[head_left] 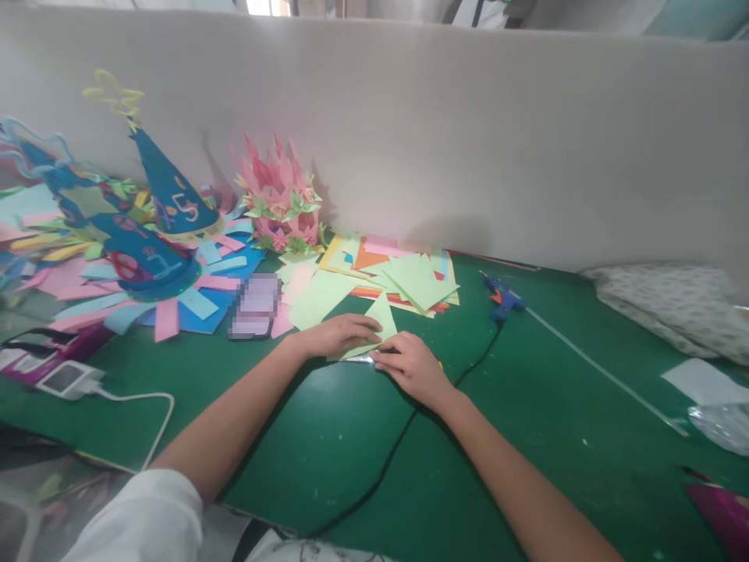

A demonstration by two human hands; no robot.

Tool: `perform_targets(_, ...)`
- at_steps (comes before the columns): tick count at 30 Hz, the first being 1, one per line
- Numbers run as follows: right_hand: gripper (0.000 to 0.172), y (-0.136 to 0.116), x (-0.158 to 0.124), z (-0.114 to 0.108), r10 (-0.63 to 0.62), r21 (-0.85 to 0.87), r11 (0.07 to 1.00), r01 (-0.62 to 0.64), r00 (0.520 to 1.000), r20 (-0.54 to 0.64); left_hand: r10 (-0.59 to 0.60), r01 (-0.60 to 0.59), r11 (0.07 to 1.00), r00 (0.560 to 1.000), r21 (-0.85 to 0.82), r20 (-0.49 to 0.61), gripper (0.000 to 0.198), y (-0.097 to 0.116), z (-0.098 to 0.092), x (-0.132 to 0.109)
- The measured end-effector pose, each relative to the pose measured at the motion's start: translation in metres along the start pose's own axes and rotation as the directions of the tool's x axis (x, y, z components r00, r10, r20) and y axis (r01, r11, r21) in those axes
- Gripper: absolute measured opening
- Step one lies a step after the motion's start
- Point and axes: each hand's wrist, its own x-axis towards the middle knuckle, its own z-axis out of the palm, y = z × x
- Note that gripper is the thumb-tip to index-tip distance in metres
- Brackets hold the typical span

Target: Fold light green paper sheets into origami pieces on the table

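1. Paper, pale green [382, 314], triangular at its visible tip; lies on the green table [316, 445] directly before the person, partly covered by both hands.
2. Left hand [342, 336]: laid over the paper, fingers bent and together; whether it grips or merely presses cannot be told. Uneven pressure here could skew or crease the sheet.
3. Right hand [413, 367]: fingers gathered at the paper's lower edge, beside a silver implement [361, 359]; its exact hold is hidden. Should the implement slip, it might tear the paper or nick a finger.
4. Paper stack [422, 282], just beyond the hands: loosely overlapped; a brushing knuckle could scatter it.
5. Black cable [380, 472], passing beneath the right wrist to the blue glue gun [504, 300]: a snag by the forearm could drag the gun, whose nozzle faces the stack.
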Motion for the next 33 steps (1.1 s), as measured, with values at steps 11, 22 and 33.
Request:
perform_targets(11, 0.017, -0.001, -0.003, -0.004, -0.019, 0.031, 0.999, 0.019, 1.000, 0.010, 0.035, -0.035, 0.999, 0.999, -0.005, -0.012, 0.030, -0.001, 0.001, 0.000)
perform_targets(22, 0.019, 0.045, -0.037, -0.048, 0.178, 0.048, 0.984, -0.171, 0.951, -0.252, -0.087, 0.092, 0.993, 0.994, 0.070, -0.072, 0.045, 0.015, -0.002, -0.001)
perform_targets(33, 0.021, 0.066, -0.043, -0.045, 0.316, -0.296, 0.865, -0.406, 0.898, -0.307, -0.317, 0.342, 0.916, 0.938, 0.211, -0.143, 0.093, 0.028, 0.010, 0.001)
